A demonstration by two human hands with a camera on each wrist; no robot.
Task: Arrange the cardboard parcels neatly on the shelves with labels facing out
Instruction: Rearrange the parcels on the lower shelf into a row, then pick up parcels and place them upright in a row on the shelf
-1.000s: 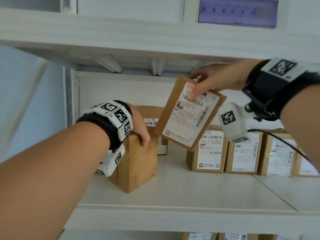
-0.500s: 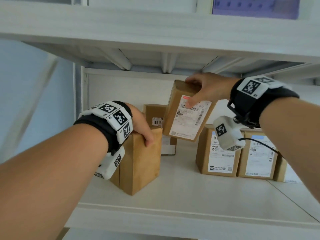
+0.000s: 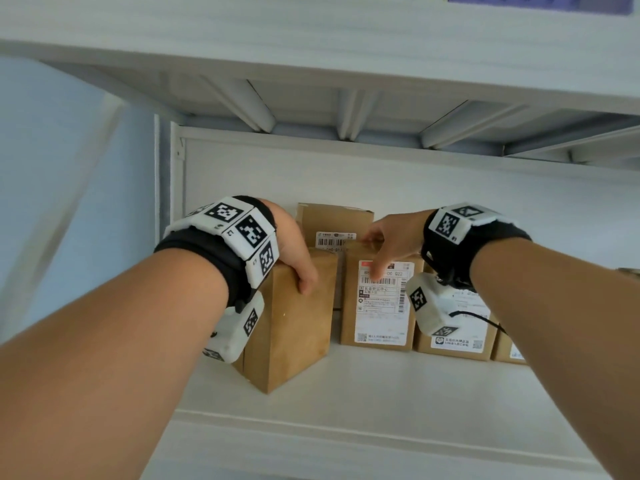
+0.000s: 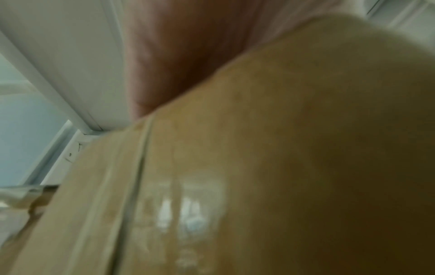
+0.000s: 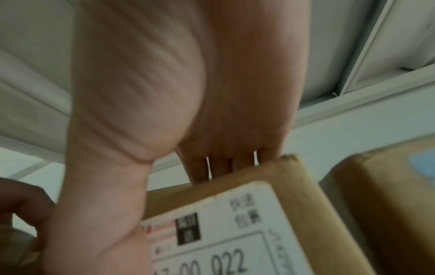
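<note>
Right hand [image 3: 393,239] gripped the labelled parcel [image 3: 379,303] at its top edge: four fingers [image 5: 219,167] hooked over the back of the top, thumb pressed down on the front label [image 5: 212,232]. Parcel stood upright on the shelf [image 3: 398,403], label facing out, just beside the next labelled parcel [image 3: 457,334] on its right; the row ran on rightward.

Left hand [image 3: 294,252] curled over the top corner of the plain parcel [image 3: 294,320], fingertips wrapped onto the front face. That one sat rotated, a corner pointing out, no label on either visible face. Left wrist view only showed blurred brown card and a taped seam [image 4: 139,167], so label side couldn't be confirmed.

A further parcel [image 3: 334,230] stood behind the two, barcode label partly hidden by them.

Risks, my read:
- releasing the right-hand parcel with a tilt could tip it forward, since it's tall and narrow
- turning the plain parcel in that tight gap could knock its neighbour askew
- the rear parcel's label would end up blocked if the front row closed up
</note>
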